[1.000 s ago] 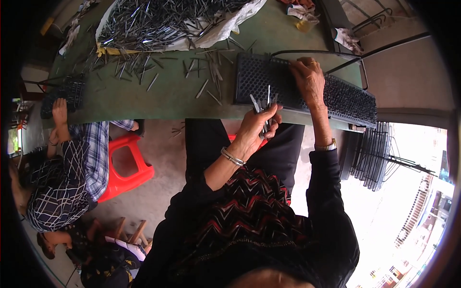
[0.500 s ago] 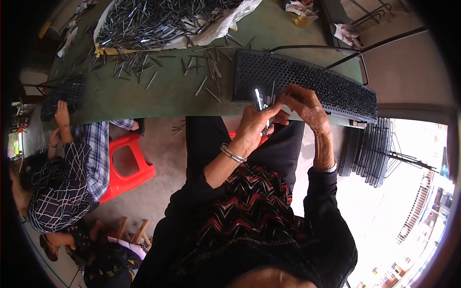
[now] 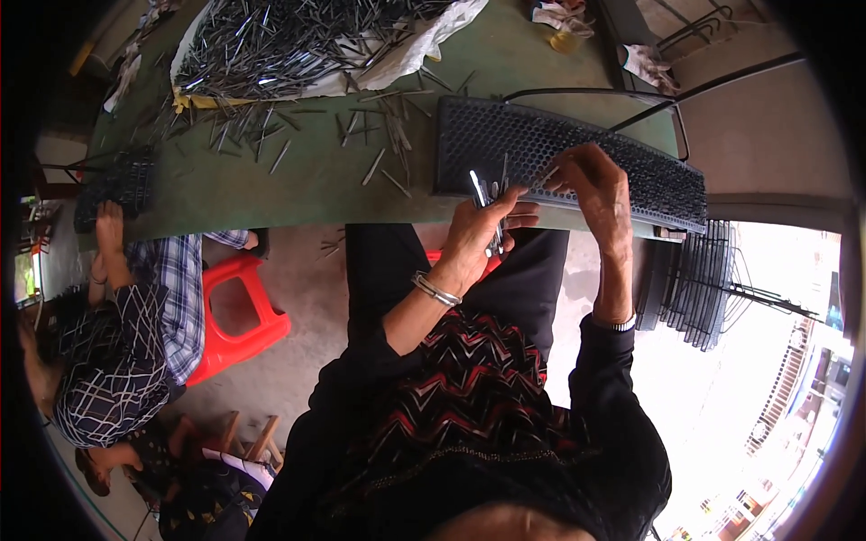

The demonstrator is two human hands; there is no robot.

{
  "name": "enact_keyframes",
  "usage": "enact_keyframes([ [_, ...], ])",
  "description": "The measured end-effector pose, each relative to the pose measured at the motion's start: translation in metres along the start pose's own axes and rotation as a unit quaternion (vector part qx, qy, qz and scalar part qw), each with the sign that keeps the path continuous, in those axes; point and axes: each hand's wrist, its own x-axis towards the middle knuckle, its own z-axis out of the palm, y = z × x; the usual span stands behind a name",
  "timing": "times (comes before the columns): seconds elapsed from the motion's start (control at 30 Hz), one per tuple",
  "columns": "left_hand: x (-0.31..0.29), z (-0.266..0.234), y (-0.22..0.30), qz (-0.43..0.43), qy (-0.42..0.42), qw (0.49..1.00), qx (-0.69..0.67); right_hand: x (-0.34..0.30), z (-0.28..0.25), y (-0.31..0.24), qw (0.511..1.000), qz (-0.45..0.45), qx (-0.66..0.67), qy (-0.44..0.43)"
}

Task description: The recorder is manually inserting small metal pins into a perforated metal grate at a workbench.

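Observation:
My left hand [image 3: 473, 233] is closed around a small bundle of thin shiny metal rods [image 3: 477, 186], their ends sticking out above and below the fingers. Just to its right, my right hand [image 3: 597, 194] pinches one slim rod [image 3: 545, 175] between thumb and fingertips, over the near edge of a black perforated tray [image 3: 492, 135]. Many small round holes cover this tray; its right part looks filled with rods, while holes on the left part look bare. Part of the tray's near edge is hidden behind my right hand.
A large heap of rods [image 3: 271, 45] lies on a white sack [image 3: 424, 56] on the green table [image 3: 298, 194], with loose rods around. Gloves [image 3: 648, 65] rest at the far right. Stacked black racks [image 3: 699, 279] stand right. A co-worker [image 3: 117, 352] sits left by a red stool [image 3: 236, 316].
My right hand has moved slightly up and right, away from my left hand, and a rod now shows in its fingertips. The left hand keeps its bundle nearly in place.

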Motion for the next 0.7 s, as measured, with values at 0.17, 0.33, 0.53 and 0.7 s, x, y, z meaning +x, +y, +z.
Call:
enact_keyframes([
  [0.17, 0.004, -0.001, -0.007, -0.031, -0.026, 0.999, -0.017, 0.019, -0.003, 0.007, 0.967, -0.101, -0.030, 0.231],
  [0.33, 0.010, -0.001, -0.018, -0.047, -0.036, 0.997, -0.053, 0.039, 0.008, 0.026, 0.950, -0.114, -0.049, 0.287],
  [0.53, 0.010, -0.005, -0.019, -0.059, -0.045, 0.994, -0.074, 0.051, 0.007, 0.045, 0.926, -0.138, -0.175, 0.303],
  [0.7, 0.008, -0.005, -0.014, -0.074, -0.058, 0.994, -0.047, 0.053, 0.008, 0.049, 0.918, -0.137, -0.215, 0.305],
])
